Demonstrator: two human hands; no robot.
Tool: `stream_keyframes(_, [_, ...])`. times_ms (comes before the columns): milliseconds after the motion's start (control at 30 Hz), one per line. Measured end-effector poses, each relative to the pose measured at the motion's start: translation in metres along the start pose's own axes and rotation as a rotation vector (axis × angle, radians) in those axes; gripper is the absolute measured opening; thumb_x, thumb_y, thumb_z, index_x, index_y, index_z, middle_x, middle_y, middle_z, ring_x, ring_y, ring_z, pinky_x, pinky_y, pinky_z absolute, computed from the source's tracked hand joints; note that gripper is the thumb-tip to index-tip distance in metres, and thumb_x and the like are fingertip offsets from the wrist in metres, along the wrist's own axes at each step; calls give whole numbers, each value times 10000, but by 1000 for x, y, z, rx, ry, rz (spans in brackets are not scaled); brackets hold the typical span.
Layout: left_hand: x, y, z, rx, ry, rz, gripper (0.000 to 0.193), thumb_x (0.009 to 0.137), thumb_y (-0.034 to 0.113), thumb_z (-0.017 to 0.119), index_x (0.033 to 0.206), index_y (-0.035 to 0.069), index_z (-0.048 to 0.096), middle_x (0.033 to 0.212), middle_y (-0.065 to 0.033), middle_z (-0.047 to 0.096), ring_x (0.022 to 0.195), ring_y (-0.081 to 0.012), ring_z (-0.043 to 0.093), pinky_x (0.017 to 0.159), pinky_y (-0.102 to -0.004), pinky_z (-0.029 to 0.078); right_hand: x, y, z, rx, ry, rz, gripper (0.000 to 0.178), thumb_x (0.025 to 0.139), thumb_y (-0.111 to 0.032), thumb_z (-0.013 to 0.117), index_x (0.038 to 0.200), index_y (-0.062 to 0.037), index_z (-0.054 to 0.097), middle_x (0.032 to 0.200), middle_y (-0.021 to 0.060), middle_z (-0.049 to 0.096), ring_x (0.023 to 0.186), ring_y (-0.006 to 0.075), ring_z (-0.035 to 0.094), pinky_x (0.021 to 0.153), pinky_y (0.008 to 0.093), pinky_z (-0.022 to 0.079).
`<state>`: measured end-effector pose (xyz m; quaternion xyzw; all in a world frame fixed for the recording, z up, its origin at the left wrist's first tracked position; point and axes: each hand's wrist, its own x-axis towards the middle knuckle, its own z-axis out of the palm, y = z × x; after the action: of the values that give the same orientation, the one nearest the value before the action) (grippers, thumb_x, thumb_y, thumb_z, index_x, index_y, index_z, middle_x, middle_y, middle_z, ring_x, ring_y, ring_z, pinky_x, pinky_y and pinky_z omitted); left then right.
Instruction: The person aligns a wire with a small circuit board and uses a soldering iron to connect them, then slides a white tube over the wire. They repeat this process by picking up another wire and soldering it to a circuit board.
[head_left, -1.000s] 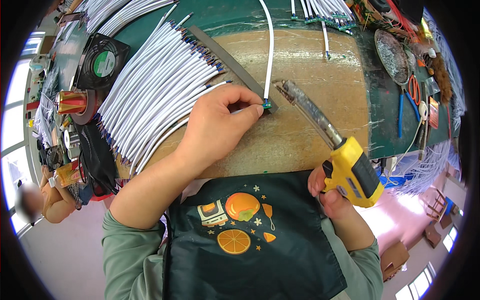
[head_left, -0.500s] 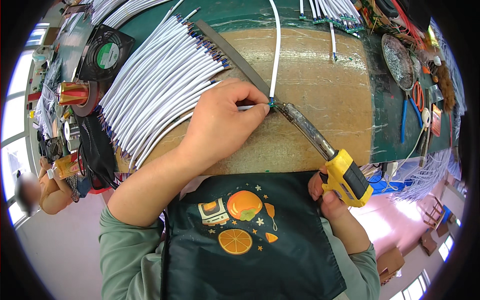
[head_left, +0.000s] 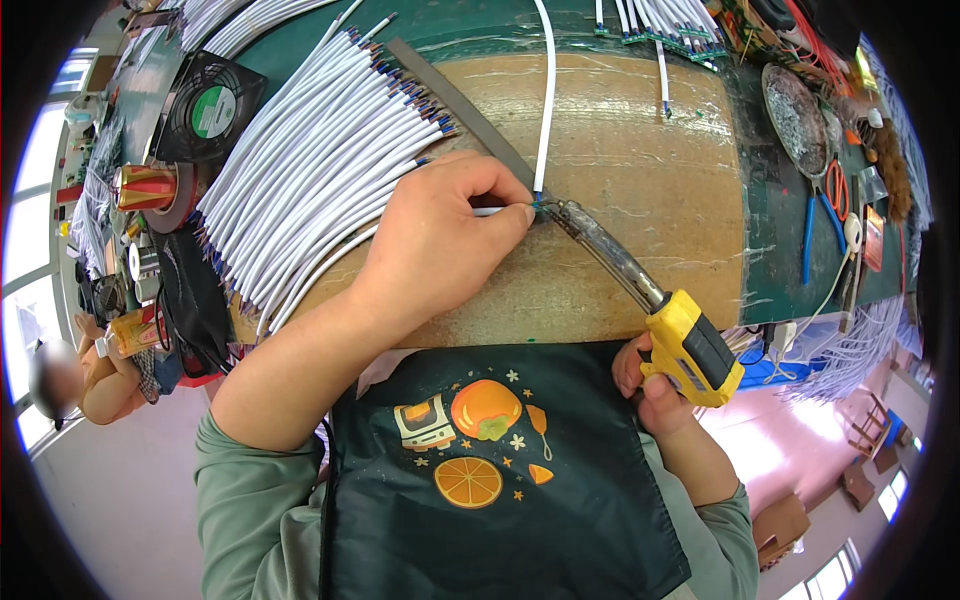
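Thumb and forefinger of my left hand (head_left: 435,240) pinch a short white cable (head_left: 488,211) over the brown work board (head_left: 640,160). At its end, beside the fingertips, shows a tiny green part (head_left: 538,203), too small to make out fully. Another white cable (head_left: 547,100) runs from the far edge down to that same spot. My right hand (head_left: 655,395) is wrapped round the yellow handle of a soldering gun (head_left: 695,350). Its metal barrel slants up and left, with the tip at or very near the green part; contact is not clear.
Left of my hand lies a wide row of white cables (head_left: 310,180), bordered by a flat metal bar (head_left: 455,105). A black fan (head_left: 210,110) and solder spool (head_left: 165,190) stand farther left. Pliers (head_left: 810,235) and a metal dish (head_left: 795,115) lie right. A person (head_left: 110,385) sits far left.
My left hand, the soldering gun and the joined cable end have shifted slightly left. Both grips look the same.
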<state>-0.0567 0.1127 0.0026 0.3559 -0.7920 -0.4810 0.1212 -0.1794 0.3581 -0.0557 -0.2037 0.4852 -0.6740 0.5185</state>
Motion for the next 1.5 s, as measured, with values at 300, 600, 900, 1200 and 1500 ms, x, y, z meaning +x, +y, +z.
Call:
stream_keyframes(300, [1,0,-1,26,-9,11,89,774,58,677,822,-11,651,792,-49,620,744,-111,582,686,-245,463,2,-1,2,7,6,-2,413,786,-358,714,972,-73,480,659,46,469,535,145,437,475,269,369])
stream_keyframes(600, [1,3,-1,39,-3,15,90,773,59,677,821,-11,650,791,-50,615,744,-114,581,690,-245,463,1,6,-4,37,-85,-103,379,856,-247,641,1098,1,488,700,46,481,572,130,461,491,254,403])
stream_keyframes(900, [3,1,-1,24,-29,-10,80,775,50,666,822,-12,648,810,-57,614,767,-117,586,710,-246,466,1,-1,0,47,-4,-84,645,789,-435,699,1247,-53,454,626,33,466,501,144,430,471,276,368])
stream_keyframes(1200, [1,10,-4,92,-37,41,109,766,74,677,840,-1,647,786,-62,604,719,-122,582,657,-255,469,19,-26,6,34,35,-127,670,789,-380,713,1290,-62,402,662,28,479,527,145,453,506,278,393])
stream_keyframes(1500, [-27,56,-16,-104,-425,346,130,738,55,728,841,36,651,788,-52,588,657,-133,559,556,-266,434,92,-59,26,-405,-70,-255,622,792,-416,639,1246,-16,498,1220,164,563,1201,289,478,1035,435,323])
